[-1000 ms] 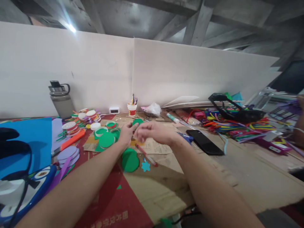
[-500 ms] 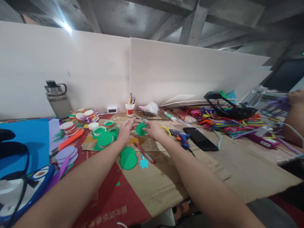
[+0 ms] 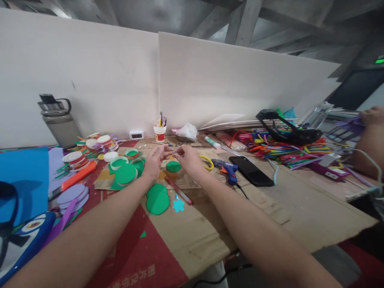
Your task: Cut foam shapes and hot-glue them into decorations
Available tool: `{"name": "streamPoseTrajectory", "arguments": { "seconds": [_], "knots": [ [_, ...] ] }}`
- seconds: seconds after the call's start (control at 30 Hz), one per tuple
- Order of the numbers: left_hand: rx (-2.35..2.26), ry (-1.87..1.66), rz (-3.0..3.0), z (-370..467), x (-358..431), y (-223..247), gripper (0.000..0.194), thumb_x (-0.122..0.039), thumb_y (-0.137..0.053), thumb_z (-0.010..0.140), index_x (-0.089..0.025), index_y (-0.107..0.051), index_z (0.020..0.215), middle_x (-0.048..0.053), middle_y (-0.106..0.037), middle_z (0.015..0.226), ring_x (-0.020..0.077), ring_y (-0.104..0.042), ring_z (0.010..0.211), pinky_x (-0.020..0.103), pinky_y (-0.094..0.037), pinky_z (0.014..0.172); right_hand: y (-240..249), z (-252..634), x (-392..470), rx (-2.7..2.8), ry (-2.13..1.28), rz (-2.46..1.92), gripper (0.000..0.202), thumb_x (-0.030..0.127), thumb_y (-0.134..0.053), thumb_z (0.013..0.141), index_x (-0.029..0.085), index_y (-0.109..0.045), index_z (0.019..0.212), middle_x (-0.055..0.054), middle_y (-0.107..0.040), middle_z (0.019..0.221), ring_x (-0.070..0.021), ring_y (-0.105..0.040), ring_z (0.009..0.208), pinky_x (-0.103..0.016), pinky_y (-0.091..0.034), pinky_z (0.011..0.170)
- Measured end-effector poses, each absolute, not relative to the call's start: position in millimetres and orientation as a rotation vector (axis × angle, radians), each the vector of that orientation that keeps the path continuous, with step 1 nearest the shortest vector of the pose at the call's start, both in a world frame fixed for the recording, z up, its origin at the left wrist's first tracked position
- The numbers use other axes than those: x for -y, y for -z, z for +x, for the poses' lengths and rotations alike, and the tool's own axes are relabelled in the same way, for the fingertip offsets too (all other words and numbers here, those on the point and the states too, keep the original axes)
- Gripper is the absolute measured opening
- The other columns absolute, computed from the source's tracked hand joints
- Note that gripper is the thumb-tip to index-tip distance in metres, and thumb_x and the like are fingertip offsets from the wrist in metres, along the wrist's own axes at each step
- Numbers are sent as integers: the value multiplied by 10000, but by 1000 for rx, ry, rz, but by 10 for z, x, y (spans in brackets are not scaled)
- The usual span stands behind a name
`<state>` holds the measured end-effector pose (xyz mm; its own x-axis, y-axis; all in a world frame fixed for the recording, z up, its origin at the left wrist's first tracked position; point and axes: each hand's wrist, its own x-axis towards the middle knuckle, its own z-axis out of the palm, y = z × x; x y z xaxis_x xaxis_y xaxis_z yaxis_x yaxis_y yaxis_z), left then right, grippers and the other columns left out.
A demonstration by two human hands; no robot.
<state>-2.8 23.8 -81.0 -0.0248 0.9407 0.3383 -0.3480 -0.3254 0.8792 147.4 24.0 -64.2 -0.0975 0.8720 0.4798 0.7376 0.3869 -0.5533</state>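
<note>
Left hand [image 3: 153, 163]: fingers bent inward, tips almost meeting those of the other hand; I could not tell whether they pinched anything.
Right hand [image 3: 189, 161]: thumb and fingertips drawn close together; whatever they might have held was too small to make out.
Disc [image 3: 173, 167]: green, thin and round, just below and between the two hands; whether held or lying loose was unclear.
Rings [image 3: 118, 163]: shallow, pale-walled hoops with green at the base, clustered beyond the left wrist.
Cap [image 3: 125, 175]: a flat green round over a pale rim, on the near side of that cluster.
Done: judging by the rings and cap, several green pieces had been built up.
Left: the work seemed partway, as plain green rounds had no visible wall.
Loose discs [image 3: 158, 200]: matte, foam- or card-like, overlapping, nearer the wearer.
Star [image 3: 178, 205]: flat, light blue, with blunt points.
Pen [image 3: 179, 191]: slim, red, slanting past the loose discs.
Loop [image 3: 207, 163]: yellow, smooth, just beside the right hand.
Glue gun [image 3: 230, 172]: blue plastic, orange trigger.
Phone [image 3: 251, 171]: glossy black slab.
Cardboard [image 3: 198, 236]: brown, creased, under much of this.
</note>
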Motion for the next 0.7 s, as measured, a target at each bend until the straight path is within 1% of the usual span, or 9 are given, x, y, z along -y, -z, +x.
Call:
{"name": "streamPoseTrajectory", "arguments": {
  "seconds": [0.1,0.23,0.33,0.4,0.47,0.57,0.63,0.7],
  "knots": [
    [-747,-1542,1280,-21,-218,810,422,-534,-661,771,-160,-652,966,91,-703,959,251,-701,929,308,-492,710,631,1472,-229,1872,-222,-1402,115,268,-626,869,173,-691,854,-60,-711,839,-177,-623,773,-275,-432,719],
    [-846,-1514,1416,-3,-168,778,415,-555,-650,781,-158,-662,900,96,-696,961,262,-699,923,317,-502,714,603,1474,-197,1919,-185,-1451,167,210,-558,874,184,-722,863,-71,-733,864,-194,-633,792,-281,-431,733],
    [-855,-1511,1430,3,-173,783,410,-551,-644,783,-160,-667,902,95,-702,957,245,-697,888,317,-504,722,564,1492,-177,1925,-160,-1469,192,178,-534,848,180,-726,839,-76,-734,857,-196,-634,798,-278,-428,741],
    [-830,-1527,1392,-7,-207,808,401,-545,-632,792,-166,-670,919,87,-704,944,218,-688,841,298,-489,688,534,1502,-173,1865,-201,-1471,191,177,-529,837,177,-719,819,-67,-727,829,-184,-627,776,-271,-429,739],
    [-813,-1560,1335,-26,-251,837,385,-529,-625,800,-170,-675,929,76,-701,927,187,-667,788,276,-461,645,510,1493,-171,1761,-312,-1435,171,193,-539,828,170,-706,801,-50,-712,789,-168,-614,744,-265,-433,727],
    [-819,-1601,1277,-49,-295,863,355,-499,-635,804,-168,-681,925,63,-691,897,158,-628,750,257,-431,613,500,1428,-160,1642,-603,-1245,142,251,-576,807,161,-683,780,-24,-684,742,-148,-591,700,-253,-446,682],
    [-841,-1605,1311,-54,-301,864,352,-495,-637,811,-166,-686,925,56,-684,879,150,-607,753,249,-422,606,510,1366,-146,1607,-780,-1105,140,271,-592,786,162,-678,772,-17,-682,746,-140,-588,690,-248,-456,661],
    [-875,-1591,1400,-52,-292,858,365,-507,-629,824,-165,-693,933,48,-676,866,142,-584,747,245,-420,607,523,1314,-130,1597,-869,-1032,139,272,-597,769,165,-684,773,-18,-690,765,-137,-590,692,-250,-465,659]
  ]
}}
